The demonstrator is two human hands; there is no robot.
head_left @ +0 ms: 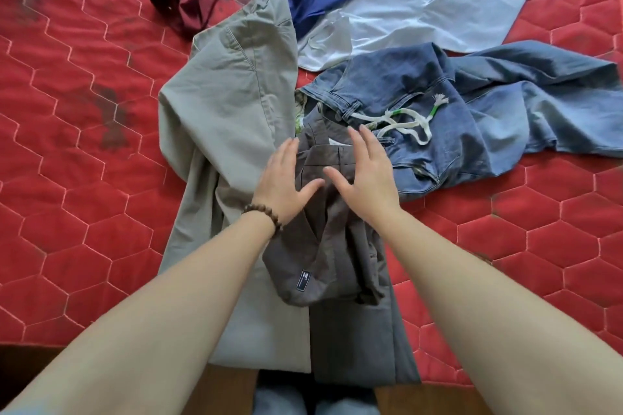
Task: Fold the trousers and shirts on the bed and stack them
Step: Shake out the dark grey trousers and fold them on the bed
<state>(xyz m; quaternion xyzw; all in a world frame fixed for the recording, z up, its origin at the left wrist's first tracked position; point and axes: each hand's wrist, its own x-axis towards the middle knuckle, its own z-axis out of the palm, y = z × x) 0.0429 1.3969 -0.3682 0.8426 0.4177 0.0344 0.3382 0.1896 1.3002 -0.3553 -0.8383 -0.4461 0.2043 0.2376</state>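
Trousers [340,246] lie under both hands' spread fingers [360,141].

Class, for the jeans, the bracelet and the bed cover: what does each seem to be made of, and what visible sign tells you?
Jeans: denim, probably cotton; faded blue, matte, stitched seams, white drawstring.
Bracelet: round dark brown beads with a slight sheen, likely wood, though that stays uncertain.
Bed cover: red quilted fabric stitched in hexagons, slightly plush, perhaps velvety; dark stains show.

The red quilted bed cover [84,84] looks soft and matt. The blue denim trousers [472,104] look rough; the grey-green cotton trousers [222,84] smooth and matt.
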